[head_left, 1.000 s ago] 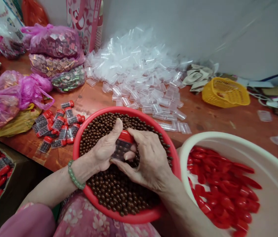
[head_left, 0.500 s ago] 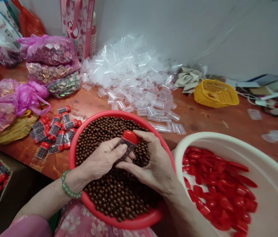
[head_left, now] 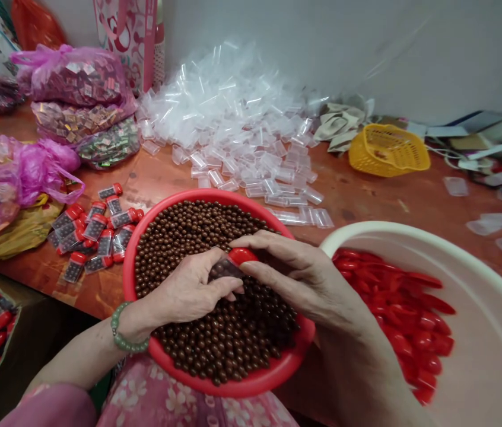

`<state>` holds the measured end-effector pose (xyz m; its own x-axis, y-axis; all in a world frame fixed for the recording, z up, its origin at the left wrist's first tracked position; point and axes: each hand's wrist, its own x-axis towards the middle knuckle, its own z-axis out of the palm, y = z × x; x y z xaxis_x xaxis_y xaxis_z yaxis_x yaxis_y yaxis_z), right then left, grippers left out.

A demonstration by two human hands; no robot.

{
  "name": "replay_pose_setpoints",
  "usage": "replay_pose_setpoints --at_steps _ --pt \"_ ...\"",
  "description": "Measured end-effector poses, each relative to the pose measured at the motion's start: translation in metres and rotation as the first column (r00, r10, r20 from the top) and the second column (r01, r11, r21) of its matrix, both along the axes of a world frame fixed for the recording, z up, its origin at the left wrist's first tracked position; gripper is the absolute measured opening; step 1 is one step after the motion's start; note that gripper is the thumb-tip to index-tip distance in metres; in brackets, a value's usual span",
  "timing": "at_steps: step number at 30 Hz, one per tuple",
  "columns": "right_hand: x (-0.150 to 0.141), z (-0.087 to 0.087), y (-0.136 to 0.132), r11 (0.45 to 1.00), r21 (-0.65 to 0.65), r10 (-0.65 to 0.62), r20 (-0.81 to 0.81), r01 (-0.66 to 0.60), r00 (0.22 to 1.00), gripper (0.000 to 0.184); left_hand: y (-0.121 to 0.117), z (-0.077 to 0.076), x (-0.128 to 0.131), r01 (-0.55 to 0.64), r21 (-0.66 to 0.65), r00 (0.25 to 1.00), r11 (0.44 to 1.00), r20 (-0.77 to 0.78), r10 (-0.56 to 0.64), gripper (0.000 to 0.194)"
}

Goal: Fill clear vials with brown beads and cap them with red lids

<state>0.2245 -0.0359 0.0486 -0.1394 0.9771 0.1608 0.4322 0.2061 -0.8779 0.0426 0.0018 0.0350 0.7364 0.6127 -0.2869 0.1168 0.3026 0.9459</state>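
Observation:
Over a red basin (head_left: 130, 261) full of round brown balls (head_left: 215, 350), both my hands are on one small clear plastic container (head_left: 225, 270) with a red cap (head_left: 242, 256). My left hand (head_left: 193, 284), with a green bead bracelet on its wrist, is closed round the clear body. Thumb and fingers of my right hand (head_left: 295, 273) pinch the red cap from the right side. The container lies tilted, and my left fingers hide part of it; how full it is cannot be made out.
Several capped containers (head_left: 95, 228) lie left of the basin, above a cardboard box (head_left: 15, 338) of more. A cream tub (head_left: 491, 332) with red caps (head_left: 411, 320) stands at right. Behind are a heap of clear empty containers (head_left: 233, 118), a yellow basket (head_left: 388, 151) and pink bags (head_left: 77, 77).
The container has turned flatter in my hands. My right hand has shifted over the red cap, with its back now facing up. The whole view has moved slightly.

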Motion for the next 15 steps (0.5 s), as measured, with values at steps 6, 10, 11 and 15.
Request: replay_pose_setpoints --at_steps 6,10,11,15 --pt "-0.0093 -0.0102 -0.0076 0.98 -0.086 -0.195 -0.19 0.181 0.962 0.018 0.0007 -0.0029 -0.0004 0.027 0.082 1.0 0.996 -0.003 -0.027 0.011" --pt "-0.0099 -0.0116 -0.0083 0.985 0.008 -0.171 -0.103 0.172 0.98 0.018 0.0019 -0.0055 -0.0008 0.024 0.131 1.0 0.991 -0.002 -0.024 0.01" --pt "-0.0088 -0.0112 -0.0084 0.986 0.026 -0.161 -0.073 0.163 0.984 0.019 0.0019 -0.0063 -0.0011 0.024 0.149 1.0 0.988 -0.005 -0.024 0.009" --pt "-0.0033 -0.0076 -0.0096 0.992 0.025 -0.12 0.012 0.12 0.993 0.021 0.0014 -0.0088 -0.0026 0.047 0.22 0.999 0.974 -0.027 -0.042 0.01"
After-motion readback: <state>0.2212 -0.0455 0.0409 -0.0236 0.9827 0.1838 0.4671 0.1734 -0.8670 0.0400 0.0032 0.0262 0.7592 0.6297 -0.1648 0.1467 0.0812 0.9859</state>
